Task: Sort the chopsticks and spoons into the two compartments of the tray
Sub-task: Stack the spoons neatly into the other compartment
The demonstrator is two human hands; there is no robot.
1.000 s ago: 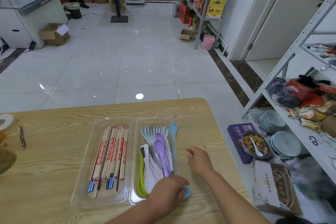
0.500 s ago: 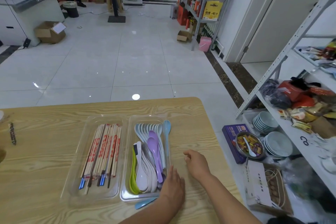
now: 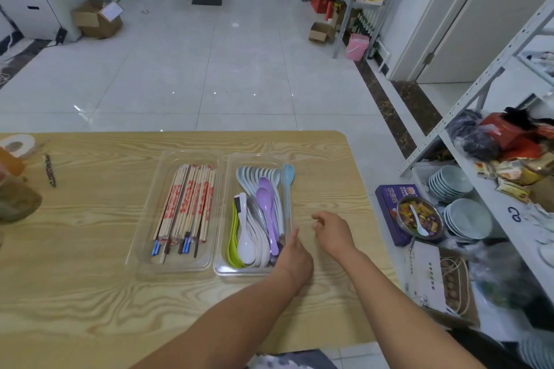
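Observation:
A clear two-compartment tray lies on the wooden table. Its left compartment (image 3: 175,269) holds a bundle of wooden chopsticks (image 3: 187,207) with red print. The right compartment (image 3: 257,158) holds spoons: a row of pale blue ones (image 3: 257,174), two purple (image 3: 265,198), white (image 3: 246,246) and green (image 3: 232,246), plus a long light-blue spoon (image 3: 288,177) along its right wall. My left hand (image 3: 295,259) rests at this compartment's near right corner, its fingertips hidden. My right hand (image 3: 332,232) hovers just right of the tray, fingers loosely curled and holding nothing.
A tape roll (image 3: 15,145), a dark pen-like stick (image 3: 49,171) and a brown object (image 3: 16,204) sit at the table's left. Right of the table's edge stands a shelf with stacked bowls (image 3: 467,216), a metal bowl of sweets (image 3: 419,217) and a purple box (image 3: 389,204).
My left hand has shifted from the tray's near edge to its near right corner. The blue spoon that lay in front of the tray is no longer in sight. The right hand barely moved.

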